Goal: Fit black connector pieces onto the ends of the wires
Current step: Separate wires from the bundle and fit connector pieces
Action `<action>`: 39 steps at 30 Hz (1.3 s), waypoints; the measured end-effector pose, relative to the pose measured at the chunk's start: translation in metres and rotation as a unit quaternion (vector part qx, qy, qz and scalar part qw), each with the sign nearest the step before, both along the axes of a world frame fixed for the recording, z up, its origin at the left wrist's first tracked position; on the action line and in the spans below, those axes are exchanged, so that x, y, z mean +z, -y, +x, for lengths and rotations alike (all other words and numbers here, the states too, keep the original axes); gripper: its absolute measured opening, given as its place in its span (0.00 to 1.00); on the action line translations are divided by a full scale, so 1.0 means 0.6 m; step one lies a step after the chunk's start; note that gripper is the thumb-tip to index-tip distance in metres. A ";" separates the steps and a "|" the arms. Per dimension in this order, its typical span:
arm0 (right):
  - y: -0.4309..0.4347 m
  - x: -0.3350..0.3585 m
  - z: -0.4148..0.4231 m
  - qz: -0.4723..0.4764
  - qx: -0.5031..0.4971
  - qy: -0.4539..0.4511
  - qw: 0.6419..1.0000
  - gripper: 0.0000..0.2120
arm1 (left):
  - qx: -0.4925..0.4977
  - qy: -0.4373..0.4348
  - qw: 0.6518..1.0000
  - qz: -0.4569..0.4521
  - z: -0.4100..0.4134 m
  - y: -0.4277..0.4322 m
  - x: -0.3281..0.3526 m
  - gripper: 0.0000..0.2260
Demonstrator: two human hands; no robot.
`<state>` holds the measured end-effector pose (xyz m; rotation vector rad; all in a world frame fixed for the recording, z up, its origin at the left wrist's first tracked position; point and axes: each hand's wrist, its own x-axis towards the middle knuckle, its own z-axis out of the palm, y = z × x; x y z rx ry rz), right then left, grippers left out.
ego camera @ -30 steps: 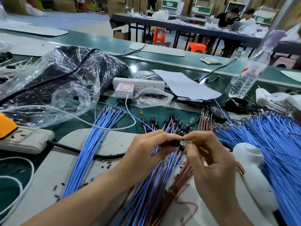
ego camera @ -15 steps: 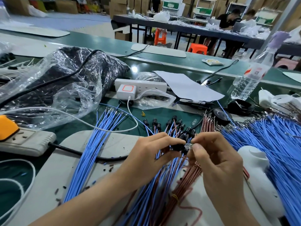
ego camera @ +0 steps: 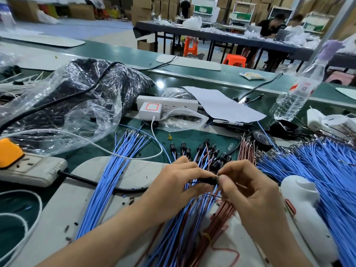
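Far left: a grey power strip (ego camera: 32, 167) with an orange plug (ego camera: 9, 152) lies on the green workbench (ego camera: 192, 136), its black cord running right under the wires.
Behind it: a big clear plastic bag (ego camera: 77, 93) of small dark parts slumps on the bench, a black cable draped over it.
Left of centre: a bundle of loose blue wires (ego camera: 107, 180) fans out across a grey mat (ego camera: 57, 218), bare metal tips pointing away from the worker.
Centre back: a white power strip (ego camera: 173, 102) carries a white charger (ego camera: 151, 110); a sheet of white paper (ego camera: 221, 105) lies just to its right.
Finished pieces: a row of capped wires (ego camera: 200, 149), each ending in a black piece, rests just beyond the worker's hands.
Left hand: the left hand (ego camera: 173, 187) pinches a black connector (ego camera: 209, 181) between thumb and fingers, held above the wires.
Task piece: the connector sits level between the two hands, which are brought together at the middle of the bench.
Right hand: the right hand (ego camera: 248, 191) meets it fingertip to fingertip, thumb and forefinger pinching the connector's right-hand end; what passes between them is hidden.
Beneath the hands: brown wires (ego camera: 217, 218) tied with a yellow band mix with more blue ones.
Right: a white handheld tool (ego camera: 304, 199) lies on its side next to a large pile of blue wires (ego camera: 327, 170).
Far right back: a clear water bottle (ego camera: 300, 93) stands upright.
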<state>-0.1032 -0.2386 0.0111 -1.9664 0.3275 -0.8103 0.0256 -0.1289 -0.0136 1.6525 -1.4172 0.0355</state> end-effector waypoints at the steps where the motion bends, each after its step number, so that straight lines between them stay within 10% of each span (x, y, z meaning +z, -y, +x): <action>1: 0.003 0.002 -0.001 0.030 0.018 -0.011 0.999 0.12 | 0.003 -0.005 1.000 -0.001 0.000 0.000 0.000 0.12; 27: 0.028 0.009 -0.004 0.105 0.098 -0.110 0.983 0.06 | -0.068 -0.142 0.985 0.075 0.010 -0.003 0.002 0.05; 39: 0.028 -0.003 -0.001 0.283 0.116 -0.109 0.946 0.04 | -0.108 -0.237 0.961 0.090 0.007 -0.007 -0.004 0.05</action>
